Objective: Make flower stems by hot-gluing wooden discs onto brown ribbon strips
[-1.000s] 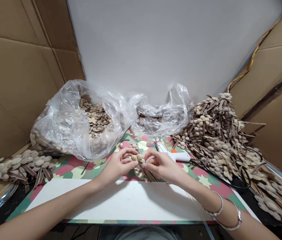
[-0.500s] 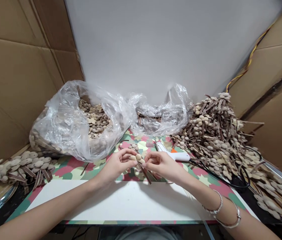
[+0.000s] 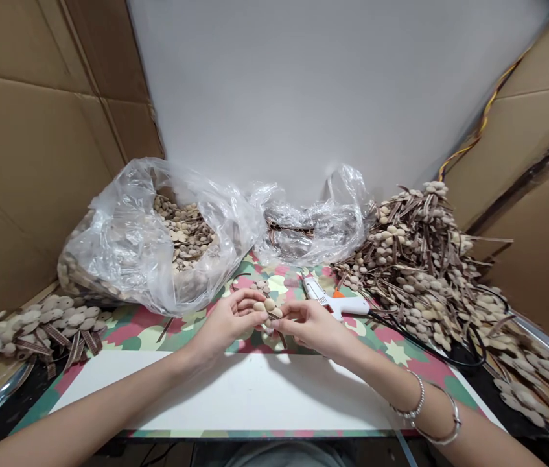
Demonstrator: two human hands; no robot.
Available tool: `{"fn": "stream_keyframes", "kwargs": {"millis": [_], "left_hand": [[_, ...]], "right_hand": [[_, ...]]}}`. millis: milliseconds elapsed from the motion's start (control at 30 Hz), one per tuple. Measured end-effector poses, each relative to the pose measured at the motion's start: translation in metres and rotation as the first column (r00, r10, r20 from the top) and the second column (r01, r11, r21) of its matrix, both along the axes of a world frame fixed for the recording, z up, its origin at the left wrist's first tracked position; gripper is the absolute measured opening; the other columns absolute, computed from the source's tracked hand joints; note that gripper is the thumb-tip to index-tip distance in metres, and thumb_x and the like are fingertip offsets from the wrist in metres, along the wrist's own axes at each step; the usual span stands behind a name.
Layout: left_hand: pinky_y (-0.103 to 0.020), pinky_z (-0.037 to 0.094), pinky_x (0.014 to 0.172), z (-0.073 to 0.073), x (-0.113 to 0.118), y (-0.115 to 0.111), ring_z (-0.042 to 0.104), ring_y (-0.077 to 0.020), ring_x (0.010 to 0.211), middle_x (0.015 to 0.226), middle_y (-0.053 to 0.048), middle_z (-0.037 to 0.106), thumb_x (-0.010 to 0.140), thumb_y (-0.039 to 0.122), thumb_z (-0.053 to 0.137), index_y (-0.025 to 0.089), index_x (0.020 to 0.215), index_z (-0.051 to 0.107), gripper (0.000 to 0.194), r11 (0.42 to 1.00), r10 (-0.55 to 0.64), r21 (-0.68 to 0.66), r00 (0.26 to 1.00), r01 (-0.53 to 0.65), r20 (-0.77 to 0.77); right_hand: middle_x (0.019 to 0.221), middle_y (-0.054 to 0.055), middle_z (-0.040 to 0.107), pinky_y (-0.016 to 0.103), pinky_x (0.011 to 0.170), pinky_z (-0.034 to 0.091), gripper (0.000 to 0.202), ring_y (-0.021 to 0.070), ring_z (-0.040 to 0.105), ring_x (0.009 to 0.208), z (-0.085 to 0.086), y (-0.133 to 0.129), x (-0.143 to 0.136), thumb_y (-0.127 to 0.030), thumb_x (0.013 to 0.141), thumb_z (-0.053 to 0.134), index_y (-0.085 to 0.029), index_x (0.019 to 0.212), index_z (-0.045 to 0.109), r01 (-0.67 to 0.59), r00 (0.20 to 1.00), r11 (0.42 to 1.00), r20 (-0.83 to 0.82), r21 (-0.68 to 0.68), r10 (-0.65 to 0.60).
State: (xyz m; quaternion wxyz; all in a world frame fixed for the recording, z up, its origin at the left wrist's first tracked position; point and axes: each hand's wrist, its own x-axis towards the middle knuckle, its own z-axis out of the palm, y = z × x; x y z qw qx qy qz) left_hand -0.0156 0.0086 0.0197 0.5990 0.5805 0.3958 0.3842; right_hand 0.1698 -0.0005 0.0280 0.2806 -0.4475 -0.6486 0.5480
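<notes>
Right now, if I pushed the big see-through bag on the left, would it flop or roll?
The big bag would probably crumple, since its plastic looks thin and wrinkled. It likely wouldn't roll: it sits low and wide. The many small pieces inside might shift.

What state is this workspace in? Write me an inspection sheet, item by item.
Surface: white sheet on a camouflage-patterned cover.
Things: beige flower at the fingertips; glue gun lying beyond the right hand.
Clutter: small flower pile left, larger ribboned pile right, two plastic bags at the back.
Hands: left hand pinches the flower; right fingers meet its edge, grip unclear.
Cables: black cable from glue gun loops by the larger pile; yellow wire up the right side.
Surroundings: cardboard both sides, pale wall behind; other people, nothing seen.
</notes>
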Motion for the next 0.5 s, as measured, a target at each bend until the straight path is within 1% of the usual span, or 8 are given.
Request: {"fn": "stream_keyframes", "kwargs": {"millis": [100, 167, 233, 300, 367, 500], "left_hand": [[-0.022, 0.044, 0.068, -0.0015, 0.0000, 0.0003, 0.056, -0.0125, 0.076, 0.083, -0.002, 0.058, 0.074, 0.020, 0.063, 0.015, 0.096, 0.053, 0.024, 1.000, -0.005, 0.020, 1.000, 0.005, -0.001], [-0.023, 0.045, 0.070, -0.0036, -0.0001, 0.0001, 0.057, -0.0131, 0.077, 0.081, -0.001, 0.058, 0.074, 0.021, 0.063, 0.015, 0.095, 0.053, 0.024, 0.999, -0.018, 0.039, 1.000, 0.019, -0.016], [-0.025, 0.046, 0.073, -0.0061, 0.0000, -0.0007, 0.058, -0.0139, 0.079, 0.082, -0.002, 0.058, 0.074, 0.022, 0.063, 0.015, 0.095, 0.053, 0.023, 0.998, -0.035, 0.059, 0.999, 0.037, -0.032], [-0.026, 0.046, 0.076, -0.0078, 0.0005, -0.0017, 0.058, -0.0149, 0.082, 0.087, -0.003, 0.059, 0.074, 0.023, 0.063, 0.016, 0.095, 0.053, 0.024, 0.995, -0.062, 0.076, 0.997, 0.064, -0.036], [-0.027, 0.046, 0.078, -0.0080, 0.0012, -0.0025, 0.058, -0.0159, 0.085, 0.092, -0.004, 0.059, 0.074, 0.023, 0.064, 0.016, 0.096, 0.053, 0.025, 0.992, -0.093, 0.082, 0.995, 0.095, -0.027], [-0.026, 0.046, 0.080, -0.0051, 0.0022, -0.0031, 0.058, -0.0165, 0.090, 0.094, -0.004, 0.058, 0.074, 0.023, 0.063, 0.016, 0.097, 0.054, 0.025, 0.985, -0.155, 0.081, 0.988, 0.155, -0.003]], "right_hand": [[0.075, 0.003, 0.064, 0.021, 0.054, 0.039, 0.023, 0.0124, 0.056, 0.063, 0.0019, 0.0022, 0.0021, -0.039, 0.077, 0.059, -0.016, 0.077, 0.061, 0.022, 0.999, 0.995, 0.034, 0.099, -0.025], [0.074, 0.002, 0.062, 0.020, 0.051, 0.037, 0.025, 0.0107, 0.052, 0.058, 0.0037, 0.0025, 0.0024, -0.041, 0.079, 0.056, -0.016, 0.078, 0.059, 0.054, 0.995, 0.975, 0.076, 0.215, -0.072], [0.070, 0.000, 0.058, 0.019, 0.047, 0.033, 0.025, 0.0083, 0.046, 0.052, 0.0052, 0.0018, 0.0017, -0.042, 0.081, 0.053, -0.017, 0.077, 0.057, 0.053, 0.989, 0.950, 0.114, 0.307, -0.092], [0.063, -0.002, 0.053, 0.019, 0.044, 0.030, 0.024, 0.0073, 0.042, 0.047, 0.0063, 0.0008, 0.0011, -0.039, 0.083, 0.050, -0.017, 0.076, 0.055, 0.020, 0.987, 0.940, 0.143, 0.339, -0.073], [0.060, -0.003, 0.049, 0.019, 0.043, 0.029, 0.022, 0.0075, 0.041, 0.047, 0.0070, 0.0003, 0.0012, -0.037, 0.084, 0.049, -0.017, 0.075, 0.053, 0.006, 0.986, 0.940, 0.156, 0.341, -0.062], [0.068, -0.002, 0.053, 0.020, 0.048, 0.034, 0.019, 0.0087, 0.046, 0.053, 0.0073, 0.0005, 0.0025, -0.033, 0.083, 0.050, -0.017, 0.076, 0.053, 0.016, 0.989, 0.938, 0.135, 0.346, -0.066]]}}
